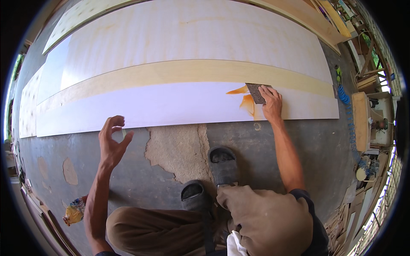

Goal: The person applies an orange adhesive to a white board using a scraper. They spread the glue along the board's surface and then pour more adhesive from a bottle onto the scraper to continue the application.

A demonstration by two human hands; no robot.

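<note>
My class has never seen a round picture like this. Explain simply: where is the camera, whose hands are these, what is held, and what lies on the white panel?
A wide fisheye camera on the person's head looks down, so straight edges bend. There is no machine here: these are the wearer's own bare hands. The right hand holds a dark, flat piece against the white panel. Orange-brown smears lie beside it. The left hand is open and appears empty, near the panel's front edge.

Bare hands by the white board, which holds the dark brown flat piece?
The right hand, with its grip on the dark brown flat piece beside orange smears; the left hand holds nothing.
</note>
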